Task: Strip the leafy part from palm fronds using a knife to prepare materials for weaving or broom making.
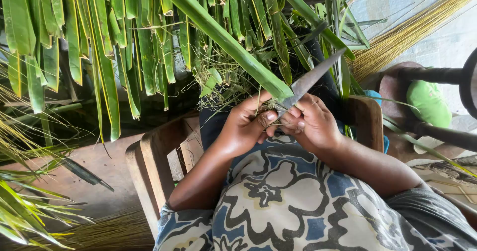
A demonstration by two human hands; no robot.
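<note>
Hanging palm leaves (124,47) crowd knife (310,79) and green stalk (233,45)

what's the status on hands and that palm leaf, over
Left hand pinching palm leaf. Right hand shut on knife, blade at leaf's base. Hanging fronds crowd left.

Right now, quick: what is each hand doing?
Left hand: fingers closed around the end of a long green palm leaf.
Right hand: fingers closed on a knife, blade pointing up and away.
</note>
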